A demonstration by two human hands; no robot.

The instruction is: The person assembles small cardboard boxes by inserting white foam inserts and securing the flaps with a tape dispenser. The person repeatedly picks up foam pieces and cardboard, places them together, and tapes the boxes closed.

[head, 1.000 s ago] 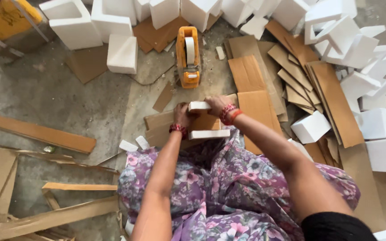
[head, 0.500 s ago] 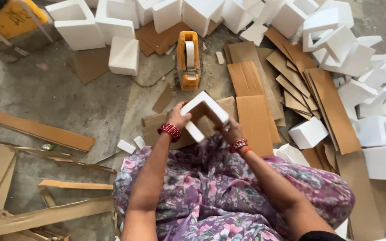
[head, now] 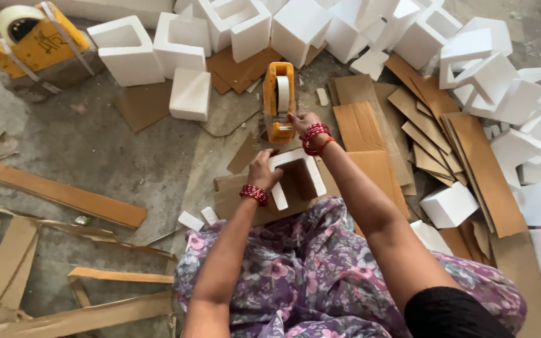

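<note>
My left hand grips a white foam frame piece, a three-sided corner block, held above my lap over flat cardboard. My right hand reaches forward to the orange tape dispenser standing on the floor, fingers touching its near end; whether they pinch the tape end is unclear. Both wrists wear red bangles. A purple flowered cloth covers my legs.
White foam blocks lie piled along the far side and at the right. Brown cardboard strips are spread on the right, with long cardboard offcuts on the left. A yellow strapped machine sits far left. Small foam scraps lie near my knee.
My right hand has left the foam piece and reached forward to the tape dispenser. My left hand now holds the foam piece alone, turned so its open side faces down.
</note>
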